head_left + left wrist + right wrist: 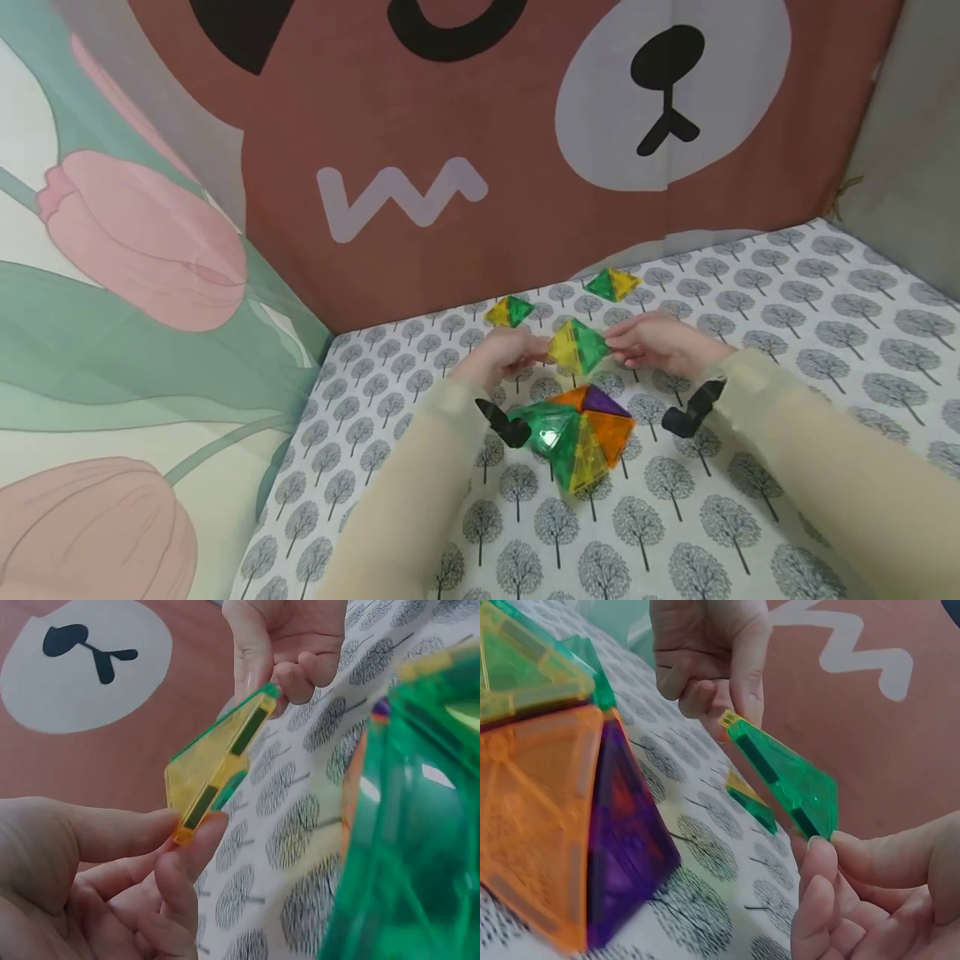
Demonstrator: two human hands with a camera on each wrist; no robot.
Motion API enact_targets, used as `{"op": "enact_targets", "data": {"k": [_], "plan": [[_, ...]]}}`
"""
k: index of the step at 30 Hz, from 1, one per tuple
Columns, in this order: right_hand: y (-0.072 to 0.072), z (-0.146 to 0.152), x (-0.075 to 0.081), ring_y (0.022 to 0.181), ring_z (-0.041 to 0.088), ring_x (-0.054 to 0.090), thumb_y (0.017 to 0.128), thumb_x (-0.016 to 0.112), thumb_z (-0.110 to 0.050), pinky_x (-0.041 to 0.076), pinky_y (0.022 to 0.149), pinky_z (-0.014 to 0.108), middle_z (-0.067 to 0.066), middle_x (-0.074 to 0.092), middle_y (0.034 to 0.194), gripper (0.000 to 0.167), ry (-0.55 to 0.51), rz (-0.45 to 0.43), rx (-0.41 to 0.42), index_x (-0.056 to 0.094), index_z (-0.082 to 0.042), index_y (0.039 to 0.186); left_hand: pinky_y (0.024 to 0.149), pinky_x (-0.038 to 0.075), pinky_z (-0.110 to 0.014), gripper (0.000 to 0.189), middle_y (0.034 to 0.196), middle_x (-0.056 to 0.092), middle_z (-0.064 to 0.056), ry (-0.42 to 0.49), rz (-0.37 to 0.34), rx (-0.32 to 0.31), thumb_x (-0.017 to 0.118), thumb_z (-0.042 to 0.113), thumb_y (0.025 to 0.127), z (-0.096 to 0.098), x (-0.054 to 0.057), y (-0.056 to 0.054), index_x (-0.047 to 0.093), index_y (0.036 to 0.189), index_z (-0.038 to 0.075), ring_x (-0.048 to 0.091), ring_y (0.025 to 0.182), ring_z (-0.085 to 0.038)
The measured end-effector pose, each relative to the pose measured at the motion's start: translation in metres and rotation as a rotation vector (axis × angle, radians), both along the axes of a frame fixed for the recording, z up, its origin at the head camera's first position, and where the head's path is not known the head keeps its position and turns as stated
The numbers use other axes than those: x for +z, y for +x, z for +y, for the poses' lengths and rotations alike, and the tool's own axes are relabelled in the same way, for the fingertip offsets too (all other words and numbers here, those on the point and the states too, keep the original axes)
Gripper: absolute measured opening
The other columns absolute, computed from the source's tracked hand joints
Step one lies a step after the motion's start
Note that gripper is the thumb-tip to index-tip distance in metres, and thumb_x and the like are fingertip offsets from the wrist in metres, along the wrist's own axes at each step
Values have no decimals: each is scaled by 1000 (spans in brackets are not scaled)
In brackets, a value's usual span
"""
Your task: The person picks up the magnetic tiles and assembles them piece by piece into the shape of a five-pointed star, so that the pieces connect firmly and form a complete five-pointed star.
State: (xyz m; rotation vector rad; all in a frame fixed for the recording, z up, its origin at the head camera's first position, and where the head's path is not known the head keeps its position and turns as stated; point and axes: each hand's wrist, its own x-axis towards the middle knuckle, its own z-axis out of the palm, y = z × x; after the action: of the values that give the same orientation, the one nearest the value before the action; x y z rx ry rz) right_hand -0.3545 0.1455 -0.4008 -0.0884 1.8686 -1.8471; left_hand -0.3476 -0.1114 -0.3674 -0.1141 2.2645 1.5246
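A yellow triangular magnetic tile (196, 776) and a green triangular magnetic tile (795, 780) are joined edge to edge and held between both hands above the cloth. My left hand (504, 352) pinches the yellow tile's corner between thumb and fingers. From the other side, my right hand (663, 340) pinches the corner of the green one. Dark magnet strips show along the tile edges in the wrist views. Nearer to me, between the forearms, stands a faceted shape of joined tiles, with green (555, 433), yellow (588, 467), orange (609, 433) and purple (606, 402) faces.
Two more green-and-yellow tile pairs lie at the back, one on the left (510, 312) and one on the right (611, 284). Under everything is a white cloth (750, 417) printed with trees. A bear-print curtain (420, 275) rises behind, a tulip-print one (142, 375) at left.
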Motion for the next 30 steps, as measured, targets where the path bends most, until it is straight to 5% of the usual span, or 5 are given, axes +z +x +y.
{"op": "enact_targets", "data": {"k": [10, 18, 30], "plan": [[0, -16, -12, 62, 9, 58, 97, 62, -6, 47, 54, 18, 6, 65, 83, 35, 34, -27, 89, 57, 7, 129, 58, 37, -27, 16, 81, 67, -5, -92, -17, -121, 67, 16, 95, -21, -18, 10, 74, 106, 7, 45, 60, -13], [2, -22, -20, 60, 11, 56, 93, 66, -6, 47, 54, 19, 7, 64, 81, 28, 66, -31, 99, 65, 3, 120, 61, 44, -24, 9, 76, 66, 0, -83, -40, -94, 73, 16, 90, -26, -26, 19, 75, 93, 8, 53, 64, -11], [6, -30, -21, 58, 10, 54, 92, 69, -11, 45, 52, 19, 4, 64, 82, 26, 124, -18, 102, 69, 0, 116, 75, 50, -30, 12, 91, 73, -1, -131, -40, -95, 77, 19, 86, -26, -29, 21, 77, 97, 13, 64, 82, -16]]}}
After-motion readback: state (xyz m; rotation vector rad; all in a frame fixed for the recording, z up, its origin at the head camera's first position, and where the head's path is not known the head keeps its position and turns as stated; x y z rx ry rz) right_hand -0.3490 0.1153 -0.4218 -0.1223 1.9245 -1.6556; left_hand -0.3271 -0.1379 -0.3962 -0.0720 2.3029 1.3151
